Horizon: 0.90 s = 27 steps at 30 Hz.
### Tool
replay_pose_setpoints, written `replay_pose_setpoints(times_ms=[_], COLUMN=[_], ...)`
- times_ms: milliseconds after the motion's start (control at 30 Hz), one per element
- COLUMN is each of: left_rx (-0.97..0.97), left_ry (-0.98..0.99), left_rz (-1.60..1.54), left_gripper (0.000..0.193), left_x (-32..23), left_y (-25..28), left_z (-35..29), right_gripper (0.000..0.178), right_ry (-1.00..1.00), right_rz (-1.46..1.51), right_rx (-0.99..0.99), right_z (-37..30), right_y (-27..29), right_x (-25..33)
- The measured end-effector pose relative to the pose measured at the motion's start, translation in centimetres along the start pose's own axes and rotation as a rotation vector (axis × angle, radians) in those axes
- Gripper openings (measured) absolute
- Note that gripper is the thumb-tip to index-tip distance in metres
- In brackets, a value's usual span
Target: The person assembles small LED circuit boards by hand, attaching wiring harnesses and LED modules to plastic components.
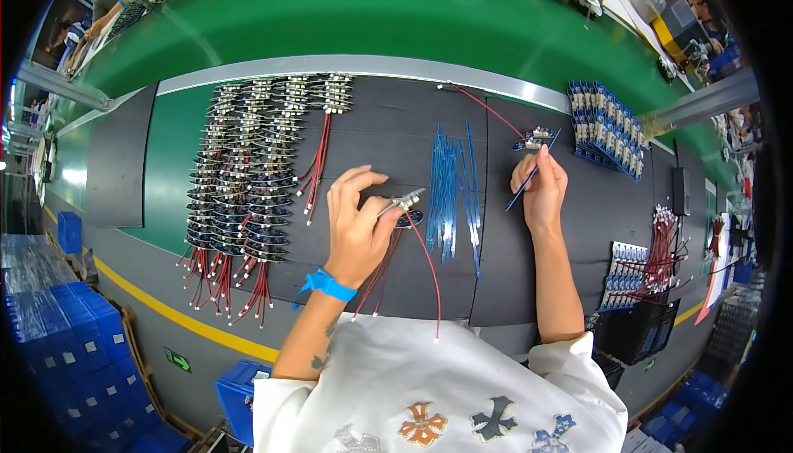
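Between the thumb and fingers of my left hand (357, 218) is a small circuit board (405, 201) with pale parts on it. A thin red cable (430, 263) hangs from near it toward my shirt, ending in a white plug. Another dark board (410, 219) lies just under it, partly hidden. My right hand (541, 193) pinches a thin blue strip (515, 197), held at a slant. Right behind those fingertips, a board (537, 137) with its own red cable (491, 112) rests on the mat. Many loose blue strips (444, 197) lie between my hands.
Rows of overlapping boards (248, 164) with red cables cover the left of the black mat (396, 131). Blue board panels (605, 127) are stacked at the back right; more boards (625, 271) and bundled cables (663, 242) lie nearer. Beyond a metal rail (347, 65) runs a green surface (347, 19).
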<state>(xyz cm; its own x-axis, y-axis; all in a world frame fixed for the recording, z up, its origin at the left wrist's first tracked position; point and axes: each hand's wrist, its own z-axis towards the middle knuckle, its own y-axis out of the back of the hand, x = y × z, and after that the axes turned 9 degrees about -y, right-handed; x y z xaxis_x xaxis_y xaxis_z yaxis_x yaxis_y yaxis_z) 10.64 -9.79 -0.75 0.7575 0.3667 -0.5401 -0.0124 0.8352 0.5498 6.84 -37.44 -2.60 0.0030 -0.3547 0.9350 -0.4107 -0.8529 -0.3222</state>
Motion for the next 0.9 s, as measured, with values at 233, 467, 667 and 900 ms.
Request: replay_pose_setpoints(times_ms=[233,467,667,900], left_rx=[0.222,0.291,0.248,0.224], left_ry=[0.064,0.009,-0.007,0.017], left_rz=[-0.029,0.049,0.111,0.051], left_gripper=[0.030,0.032,0.028,0.015], left_x=[-1.4,-0.7,-0.7,-0.1], left_y=[3.0,2.6,2.9,3.1], left_z=[-1.0,-2.2,-1.9,-2.4], right_gripper=[0.045,0.043,0.045,0.045], right_ry=[-0.016,0.016,0.001,0.002], right_rz=[0.033,-0.003,0.006,-0.001], right_rx=[-0.009,0.014,-0.016,-0.025], right_z=[0.1,0.1,-0.1,0.1], right_y=[0.1,0.3,0.0,-0.1], right_x=[0.2,-0.1,0.1,0.1])
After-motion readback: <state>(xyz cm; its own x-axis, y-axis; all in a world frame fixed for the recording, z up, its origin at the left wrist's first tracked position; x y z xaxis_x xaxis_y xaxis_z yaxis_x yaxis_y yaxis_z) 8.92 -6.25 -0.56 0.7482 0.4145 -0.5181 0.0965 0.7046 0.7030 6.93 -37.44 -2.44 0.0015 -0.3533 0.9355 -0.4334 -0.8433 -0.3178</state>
